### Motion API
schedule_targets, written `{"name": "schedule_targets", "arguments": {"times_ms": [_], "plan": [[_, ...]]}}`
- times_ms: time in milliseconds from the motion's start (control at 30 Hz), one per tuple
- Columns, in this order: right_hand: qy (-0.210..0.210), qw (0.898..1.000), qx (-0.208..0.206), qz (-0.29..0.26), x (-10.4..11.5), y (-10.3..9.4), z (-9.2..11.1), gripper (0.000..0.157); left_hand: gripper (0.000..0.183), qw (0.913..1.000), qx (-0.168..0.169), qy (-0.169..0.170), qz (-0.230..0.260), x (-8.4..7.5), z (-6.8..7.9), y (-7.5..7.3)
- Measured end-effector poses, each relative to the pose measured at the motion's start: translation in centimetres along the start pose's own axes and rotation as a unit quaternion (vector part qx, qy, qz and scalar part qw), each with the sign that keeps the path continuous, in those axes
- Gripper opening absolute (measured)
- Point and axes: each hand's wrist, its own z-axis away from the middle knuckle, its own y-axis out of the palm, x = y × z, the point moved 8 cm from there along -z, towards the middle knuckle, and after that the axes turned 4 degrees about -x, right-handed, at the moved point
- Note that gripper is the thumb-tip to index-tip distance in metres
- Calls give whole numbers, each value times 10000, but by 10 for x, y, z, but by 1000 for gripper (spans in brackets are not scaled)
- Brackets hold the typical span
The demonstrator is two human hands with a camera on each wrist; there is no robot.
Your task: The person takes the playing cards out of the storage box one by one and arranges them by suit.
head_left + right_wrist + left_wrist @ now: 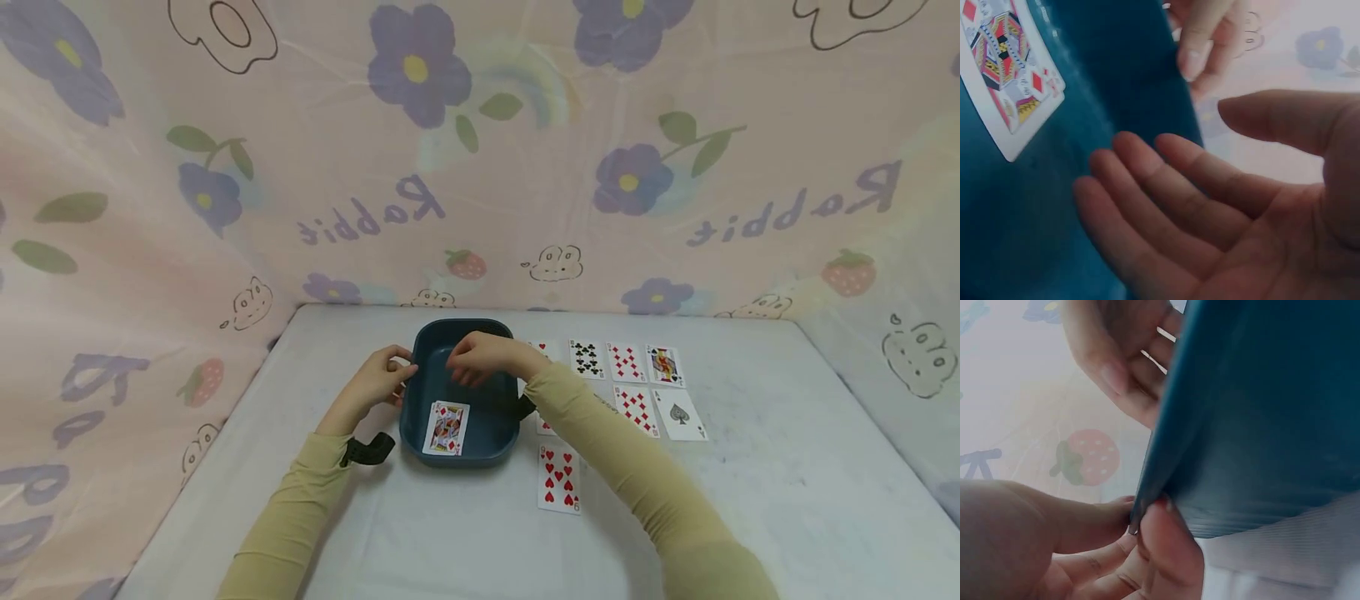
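A dark blue rectangular tray [491, 429] stands on the table, its wall [1260, 425] filling much of the left wrist view. My left hand [375, 377] pinches the tray's left rim between thumb and fingers. Over the inside of the tray hovers my right hand [489, 353], its fingers [1172, 194] loosely extended and nothing in them. A king of diamonds [446, 429] lies face up in the near part of the tray, with at least one more card's edge showing under it. The right wrist view also catches this king [1007, 69].
Face-up cards lie right of the tray, partly hidden by my right forearm: a nine of hearts [558, 479] nearest, a club card [587, 360], diamond cards [626, 363], a jack [665, 367] and an ace of spades [679, 414]. A patterned cloth [480, 183] hangs behind the table.
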Motion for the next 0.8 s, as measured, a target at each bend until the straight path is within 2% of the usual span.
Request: {"name": "schedule_targets", "arguments": {"times_ms": [300,533,633,800], "plan": [[329,9971,163,663,-11,20,-13,27,30,10000,-8,-40,37,2,1,0],[531,9963,463,498,-15,33,-14,24,31,9999,8,-69,125,4,2,1],[522,9960,521,503,-16,34,-14,23,30,9999,11,-56,135,3,2,1],[330,9947,521,819,-16,33,-14,17,30,9999,-3,-16,160,2,3,1]]}}
